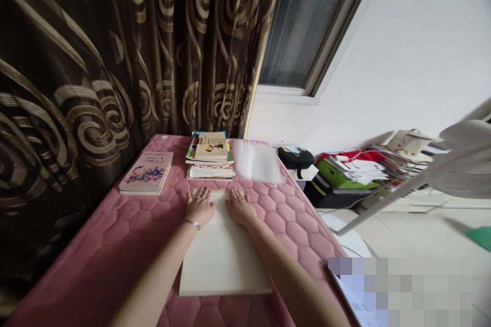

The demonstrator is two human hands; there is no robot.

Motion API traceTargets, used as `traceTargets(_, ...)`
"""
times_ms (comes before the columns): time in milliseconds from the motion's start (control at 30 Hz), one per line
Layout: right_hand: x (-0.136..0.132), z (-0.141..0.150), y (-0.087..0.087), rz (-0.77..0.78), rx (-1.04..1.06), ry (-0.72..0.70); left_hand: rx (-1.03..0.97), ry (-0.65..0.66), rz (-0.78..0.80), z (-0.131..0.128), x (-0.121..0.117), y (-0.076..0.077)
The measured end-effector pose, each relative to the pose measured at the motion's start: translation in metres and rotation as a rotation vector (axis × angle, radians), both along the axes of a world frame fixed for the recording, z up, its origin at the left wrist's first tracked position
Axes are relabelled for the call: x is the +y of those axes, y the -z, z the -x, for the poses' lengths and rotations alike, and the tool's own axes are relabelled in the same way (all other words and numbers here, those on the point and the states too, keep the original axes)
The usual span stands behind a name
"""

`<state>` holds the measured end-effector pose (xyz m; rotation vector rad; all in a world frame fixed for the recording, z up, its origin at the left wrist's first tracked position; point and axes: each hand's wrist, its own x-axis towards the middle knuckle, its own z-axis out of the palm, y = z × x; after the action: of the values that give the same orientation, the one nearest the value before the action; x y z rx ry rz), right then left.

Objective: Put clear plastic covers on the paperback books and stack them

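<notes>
Your left hand (200,206) and right hand (241,206) lie flat, fingers extended, on the far end of the pale paper block (226,260), midway across the pink quilted surface (297,230), nearer you than the stacked books (210,149). It's probably light, smooth and bendable; hold both side edges.

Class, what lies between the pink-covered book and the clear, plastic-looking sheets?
In the head view, a stack of books stands between them on the pink quilted surface.
</notes>
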<state>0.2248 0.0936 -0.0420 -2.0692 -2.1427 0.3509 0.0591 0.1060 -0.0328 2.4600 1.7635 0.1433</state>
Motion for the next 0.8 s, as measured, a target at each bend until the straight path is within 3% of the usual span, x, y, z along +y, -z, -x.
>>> traceTargets(200, -0.006, -0.021, -0.001, 0.024, -0.034, 0.054, -0.002, -0.136, 0.004, 0.039, 0.004, -0.003)
traceTargets(333, -0.005, -0.016, -0.007, 0.078, -0.075, 0.058, -0.018, -0.222, -0.067, 0.035, -0.009, -0.008)
traceTargets(467, -0.004, -0.012, -0.015, 0.104, -0.133, 0.053, -0.058, -0.082, -0.229, 0.021, -0.045, -0.005)
traceTargets(600, 0.002, 0.0, -0.024, 0.056, -0.204, 0.064, -0.081, -0.029, -0.181, 0.023, -0.076, 0.004)
traceTargets(800, 0.014, 0.055, -0.02, -0.101, -0.038, -0.054, -0.111, -0.028, -0.172, 0.029, -0.082, 0.006)
